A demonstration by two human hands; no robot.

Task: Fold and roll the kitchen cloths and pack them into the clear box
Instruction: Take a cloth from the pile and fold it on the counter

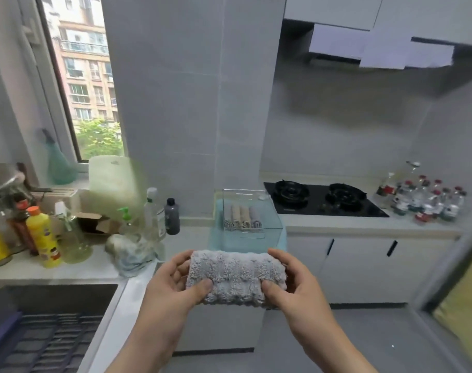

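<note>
two hands hold one grey kitchen cloth (236, 275) in the air, nearer the camera than the clear box (269, 219) and below it in the view. the left hand (173, 286) pinches the cloth's left end, thumb on the near face and fingers curled behind it. the right hand (299, 286) does the same at the right end. held by both ends like this, the thick bundle probably keeps its shape and does not spring open. whether it is fully rolled or only folded into a band is hard to tell from this side.

the clear box stands on a teal cloth (221, 243) on the table (350, 222), just beside the gas hob (323, 200). four rolled cloths (242, 216) lie inside it, side by side against the left wall, ends towards the camera. the right half of the box looks free, likely so each new roll can go in next to the last. the grey one would fit there if turned to lie the same way.

bottles (41, 235) crowd the table at the left, well apart from the box.
</note>
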